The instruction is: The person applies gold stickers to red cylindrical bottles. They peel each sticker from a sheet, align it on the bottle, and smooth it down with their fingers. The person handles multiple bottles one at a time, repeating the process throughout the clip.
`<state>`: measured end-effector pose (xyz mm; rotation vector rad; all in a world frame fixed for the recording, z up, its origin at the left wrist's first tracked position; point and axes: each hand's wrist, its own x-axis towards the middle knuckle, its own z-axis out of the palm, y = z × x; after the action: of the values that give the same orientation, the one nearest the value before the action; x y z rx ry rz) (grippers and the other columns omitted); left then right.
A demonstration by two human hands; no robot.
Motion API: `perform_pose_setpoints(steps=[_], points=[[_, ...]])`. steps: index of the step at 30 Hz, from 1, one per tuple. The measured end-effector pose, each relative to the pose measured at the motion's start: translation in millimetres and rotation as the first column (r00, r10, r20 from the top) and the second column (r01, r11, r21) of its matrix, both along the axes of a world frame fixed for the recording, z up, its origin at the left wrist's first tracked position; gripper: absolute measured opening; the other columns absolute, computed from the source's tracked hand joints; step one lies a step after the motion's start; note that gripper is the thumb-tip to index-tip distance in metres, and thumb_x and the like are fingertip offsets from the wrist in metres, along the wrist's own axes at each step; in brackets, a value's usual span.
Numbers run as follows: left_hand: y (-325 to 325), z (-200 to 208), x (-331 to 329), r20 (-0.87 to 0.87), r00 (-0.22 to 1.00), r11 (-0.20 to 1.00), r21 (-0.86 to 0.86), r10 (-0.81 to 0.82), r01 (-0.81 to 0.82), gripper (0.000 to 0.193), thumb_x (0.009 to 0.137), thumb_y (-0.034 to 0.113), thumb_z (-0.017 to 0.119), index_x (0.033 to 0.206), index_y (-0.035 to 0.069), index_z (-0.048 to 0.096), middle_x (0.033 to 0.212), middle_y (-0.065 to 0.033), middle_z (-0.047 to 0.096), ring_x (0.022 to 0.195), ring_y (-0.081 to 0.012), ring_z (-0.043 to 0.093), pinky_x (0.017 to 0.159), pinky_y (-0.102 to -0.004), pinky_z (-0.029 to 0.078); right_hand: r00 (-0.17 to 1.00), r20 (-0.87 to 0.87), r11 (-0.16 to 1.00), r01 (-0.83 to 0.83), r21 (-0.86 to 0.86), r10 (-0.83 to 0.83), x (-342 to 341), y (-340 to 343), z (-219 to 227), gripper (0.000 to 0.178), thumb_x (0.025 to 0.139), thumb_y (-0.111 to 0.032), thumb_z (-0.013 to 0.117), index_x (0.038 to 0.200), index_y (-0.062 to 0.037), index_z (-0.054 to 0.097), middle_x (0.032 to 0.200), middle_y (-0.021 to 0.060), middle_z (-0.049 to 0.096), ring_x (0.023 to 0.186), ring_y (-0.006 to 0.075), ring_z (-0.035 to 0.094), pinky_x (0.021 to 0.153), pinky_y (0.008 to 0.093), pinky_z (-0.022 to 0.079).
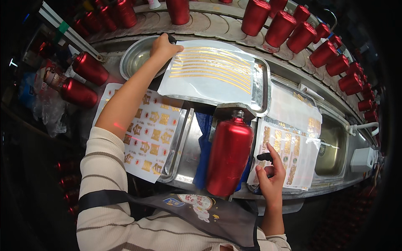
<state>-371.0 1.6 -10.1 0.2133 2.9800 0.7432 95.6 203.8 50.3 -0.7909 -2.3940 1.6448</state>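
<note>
My left hand reaches far over the near rim of a metal bowl. Its fingers are closed at the upper left corner of a white sheet of gold-striped decals, and one finger wears a black cover. That sheet lies on a metal tray. In front of me a glossy red bottle leans with its neck away from me, against a metal support. My right hand is to its right, fingers apart and holding nothing I can see, above sheets of gold decals. A black cover is on one finger.
Under my left forearm lies a sheet of gold and red decals on another tray. Red bottles stand along a curved slatted conveyor at the back. A sink is at right. Two red bottles lean at left.
</note>
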Motion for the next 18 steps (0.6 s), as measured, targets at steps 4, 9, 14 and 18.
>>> perform_pose_setpoints(steps=[4, 9, 14, 18], points=[[-2.0, 1.6, -1.7, 0.016, 1.0, 0.987, 0.158, -0.001, -0.002, 0.079, 0.06, 0.036, 0.092, 0.111, -0.015, 0.06, 0.103, -0.0269, 0.07, 0.096, -0.0303, 0.069, 0.083, -0.0386, 0.054, 1.0, 0.015, 1.0, -0.016, 0.01, 0.016, -7.0, 2.4, 1.4, 0.065, 0.078, 0.006, 0.065, 0.142, -0.0029, 0.054, 0.111, 0.009, 0.065, 0.055, 0.0012, 0.042, 0.05, 0.018, 0.037], [-1.7, -10.9, -1.9, -0.102, 0.993, 0.992, 0.115, 0.054, -0.042, 0.072, 0.062, 0.029, 0.091, 0.109, -0.014, 0.06, 0.094, -0.0232, 0.07, 0.081, -0.027, 0.07, 0.073, -0.0366, 0.054, 0.999, 0.032, 1.0, -0.013, -0.019, 0.014, -5.1, -2.8, 1.1, 0.065, 0.079, 0.007, 0.065, 0.142, -0.0035, 0.054, 0.11, 0.0083, 0.064, 0.057, 0.0009, 0.042, 0.052, 0.0178, 0.038], [-6.1, -5.6, -10.2, 0.139, 0.99, 0.982, 0.179, 0.029, -0.054, 0.049, 0.063, 0.024, 0.088, 0.097, -0.003, 0.066, 0.081, -0.0147, 0.073, 0.071, -0.0234, 0.072, 0.068, -0.0352, 0.057, 0.999, 0.028, 1.0, 0.023, -0.014, -0.023, 1.4, -4.2, 0.4, 0.065, 0.08, 0.006, 0.067, 0.142, -0.0036, 0.054, 0.109, 0.0083, 0.065, 0.057, 0.0012, 0.042, 0.052, 0.018, 0.038], [-11.1, -9.8, -13.1, -0.108, 0.993, 0.998, 0.041, -0.037, 0.041, 0.039, 0.069, 0.018, 0.085, 0.096, -0.002, 0.065, 0.083, -0.014, 0.073, 0.078, -0.0246, 0.073, 0.073, -0.0371, 0.057, 1.0, -0.003, 0.998, -0.018, 0.063, 0.019, -5.5, 2.0, 6.8, 0.063, 0.08, 0.004, 0.067, 0.142, -0.0036, 0.055, 0.105, 0.0077, 0.066, 0.056, 0.0018, 0.042, 0.052, 0.0181, 0.038]])
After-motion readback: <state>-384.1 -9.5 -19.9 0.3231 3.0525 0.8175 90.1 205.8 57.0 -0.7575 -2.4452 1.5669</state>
